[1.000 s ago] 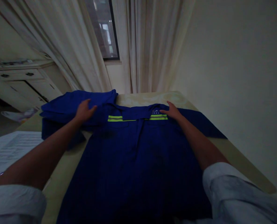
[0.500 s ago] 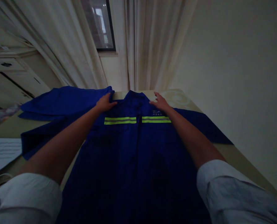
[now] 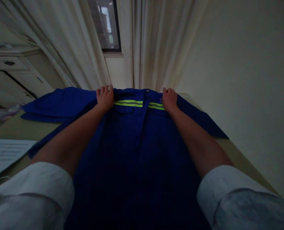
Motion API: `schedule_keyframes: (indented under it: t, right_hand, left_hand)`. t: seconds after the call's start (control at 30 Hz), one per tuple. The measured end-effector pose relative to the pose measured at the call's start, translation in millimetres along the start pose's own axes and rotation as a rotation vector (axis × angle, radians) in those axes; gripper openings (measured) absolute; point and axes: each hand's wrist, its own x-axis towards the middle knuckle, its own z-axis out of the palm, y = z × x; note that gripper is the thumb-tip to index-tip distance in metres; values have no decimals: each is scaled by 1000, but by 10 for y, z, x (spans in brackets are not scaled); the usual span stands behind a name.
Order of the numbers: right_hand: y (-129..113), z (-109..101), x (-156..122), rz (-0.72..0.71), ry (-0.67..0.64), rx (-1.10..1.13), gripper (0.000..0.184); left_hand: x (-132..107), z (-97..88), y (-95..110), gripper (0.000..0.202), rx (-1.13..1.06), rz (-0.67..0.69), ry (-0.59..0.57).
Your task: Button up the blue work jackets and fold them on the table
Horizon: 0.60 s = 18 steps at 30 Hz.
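Observation:
A dark blue work jacket with yellow-green reflective stripes across the chest lies front-up on the table. My left hand grips its left shoulder, fingers curled over the far edge. At the right shoulder my right hand holds the cloth the same way. The collar is hidden behind the raised top edge between my hands. Its sleeves spread out to both sides.
More folded blue cloth lies at the back left. A printed paper sheet sits at the left edge of the beige table. Pale curtains, a window and a cream cabinet stand behind; a wall runs along the right.
Both hands slid from the chest up to the shoulders and closed on the cloth. The jacket's top edge is now lifted, hiding the collar, and the stripes sit farther away.

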Motion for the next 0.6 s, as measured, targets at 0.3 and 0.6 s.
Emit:
schedule_keyframes:
  t: [0.3, 0.6]
  right_hand:
    - [-675, 178, -1158, -321, -400, 273, 60]
    - [-539, -27, -1083, -179, -239, 139, 42]
  left_hand:
    - [-1383, 547, 694, 60, -187, 232, -359]
    - [-2784, -94, 1347, 75, -491, 451, -446]
